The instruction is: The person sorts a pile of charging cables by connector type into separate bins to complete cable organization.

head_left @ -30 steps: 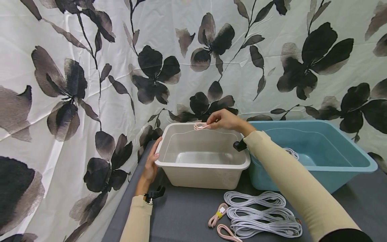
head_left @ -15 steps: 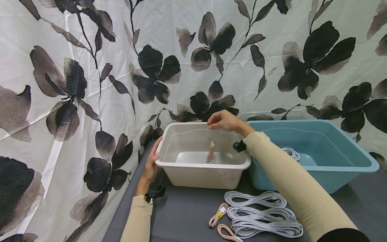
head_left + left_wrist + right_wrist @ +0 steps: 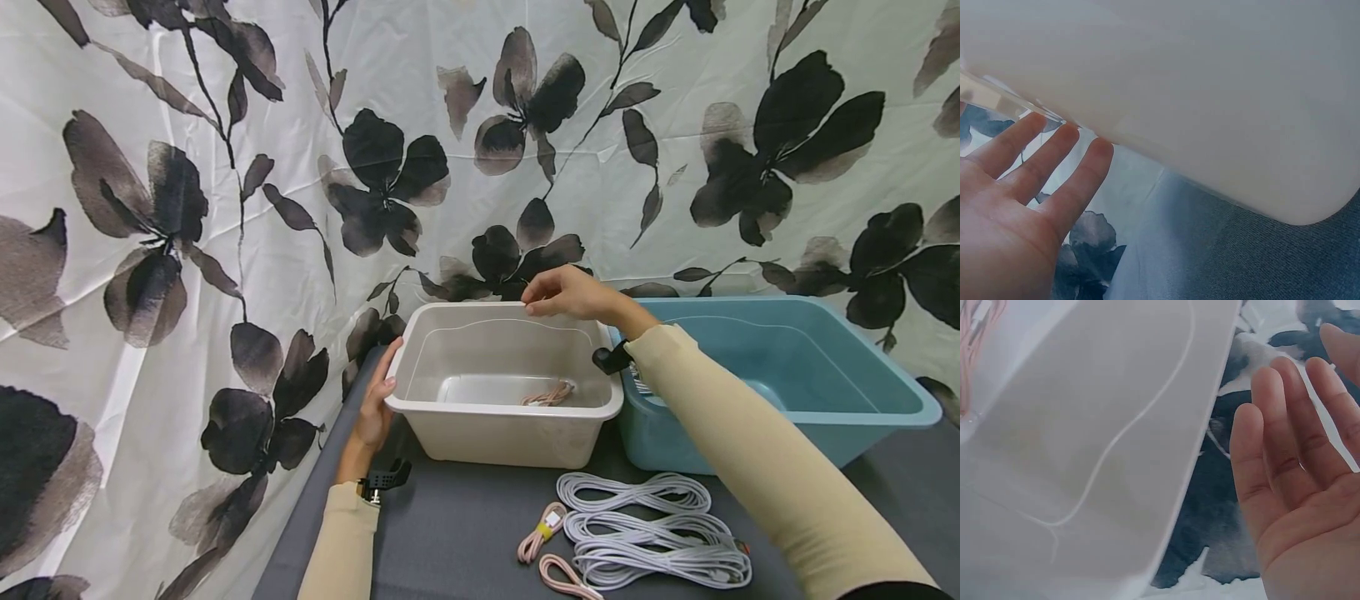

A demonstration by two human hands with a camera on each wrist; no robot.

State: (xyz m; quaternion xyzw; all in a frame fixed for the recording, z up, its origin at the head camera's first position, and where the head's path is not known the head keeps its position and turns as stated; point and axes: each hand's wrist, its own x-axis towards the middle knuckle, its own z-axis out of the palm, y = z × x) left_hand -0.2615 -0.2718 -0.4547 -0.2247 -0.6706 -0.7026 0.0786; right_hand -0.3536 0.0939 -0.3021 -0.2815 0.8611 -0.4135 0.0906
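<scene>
The left hand (image 3: 372, 411) rests flat on the white tub (image 3: 450, 417); the right hand (image 3: 567, 294) hangs above it, fingers loose, with the pink cord (image 3: 550, 394) inside

Blue bin (image 3: 825, 433); white cable coils (image 3: 652, 533); floral curtain (image 3: 225, 167).

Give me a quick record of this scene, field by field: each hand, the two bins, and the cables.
Left hand: open, fingers straight against the left rim of the beige bin
Right hand: open, holding nothing, over the beige bin's back rim
Beige bin contents: one pink cable bundle lying on the bottom
Blue bin: to the right of the beige bin, side by side; contents mostly hidden by the right arm
Table, near edge: white cable coils and two more pink bundles
Backdrop: black floral cloth
</scene>
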